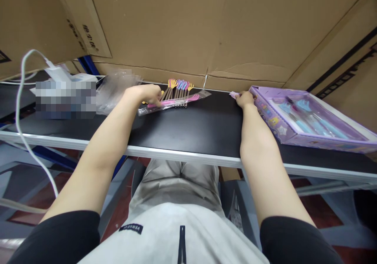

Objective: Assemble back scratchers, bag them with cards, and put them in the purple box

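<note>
My left hand is at the back of the black table, its fingers closed on a pink back scratcher in a clear plastic sleeve. Right behind it lies a row of back scratchers with metal rods and yellow, pink, blue and purple claw ends. My right hand is beside the left wall of a purple display box. Its fingers pinch a small purple-and-white piece of card or paper. Inside the box lie several bagged back scratchers with light-blue parts.
Clear plastic sleeves are piled left of my left hand. Farther left, a white device with a cable stands near a blurred-out patch. Cardboard walls the table's back, and a metal strip edges its front.
</note>
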`<state>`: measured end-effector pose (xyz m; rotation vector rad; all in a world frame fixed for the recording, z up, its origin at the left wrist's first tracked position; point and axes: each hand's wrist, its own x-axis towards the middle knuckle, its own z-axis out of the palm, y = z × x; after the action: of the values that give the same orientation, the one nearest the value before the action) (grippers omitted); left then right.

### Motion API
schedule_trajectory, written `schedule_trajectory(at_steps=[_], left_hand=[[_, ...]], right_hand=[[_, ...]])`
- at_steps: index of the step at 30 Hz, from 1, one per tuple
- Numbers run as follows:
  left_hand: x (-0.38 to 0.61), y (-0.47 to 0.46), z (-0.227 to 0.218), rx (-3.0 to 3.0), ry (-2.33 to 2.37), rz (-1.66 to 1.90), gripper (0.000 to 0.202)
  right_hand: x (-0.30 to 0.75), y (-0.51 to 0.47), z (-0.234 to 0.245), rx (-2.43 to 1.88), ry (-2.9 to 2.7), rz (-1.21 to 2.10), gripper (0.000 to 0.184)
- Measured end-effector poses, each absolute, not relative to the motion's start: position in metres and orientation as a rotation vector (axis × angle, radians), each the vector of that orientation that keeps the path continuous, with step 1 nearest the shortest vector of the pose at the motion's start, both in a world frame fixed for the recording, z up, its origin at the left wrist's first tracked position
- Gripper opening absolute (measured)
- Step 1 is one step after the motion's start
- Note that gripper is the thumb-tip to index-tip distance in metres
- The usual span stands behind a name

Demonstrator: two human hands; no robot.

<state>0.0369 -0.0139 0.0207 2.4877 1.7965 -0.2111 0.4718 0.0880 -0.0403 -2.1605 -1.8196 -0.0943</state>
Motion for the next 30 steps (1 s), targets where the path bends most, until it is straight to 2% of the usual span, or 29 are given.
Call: schedule_trajectory(at_steps=[6,13,17,23,30], left_hand=[[0.028,-0.004,0.013,2.527,1.770,-0.270,0.007],[0.017,0.007,0.007,2.634,1.707,-0.267,0.013],[0.020,0.003,0.010,2.723,1.730,-0.199,0.022],[0.042,-0.022,0.030,2.421,1.928,-0.454,0.033],[0.048,-0.027,0.033,2.396,1.961,-0.482,0.041]], right_hand=[[0.459,0.072,-0.036,-2.264,-1.751,-0.082,0.049],[0.459,0.070,-0.036,-2.260,-1.733,-0.068,0.050],[0.464,0.077,-0.040,-2.233,-1.730,-0.065,0.049],[0.473,0.091,-0.051,-2.141,-1.695,-0.070,0.042],[0.483,0.105,-0.062,-2.018,-1.608,-0.074,0.036]])
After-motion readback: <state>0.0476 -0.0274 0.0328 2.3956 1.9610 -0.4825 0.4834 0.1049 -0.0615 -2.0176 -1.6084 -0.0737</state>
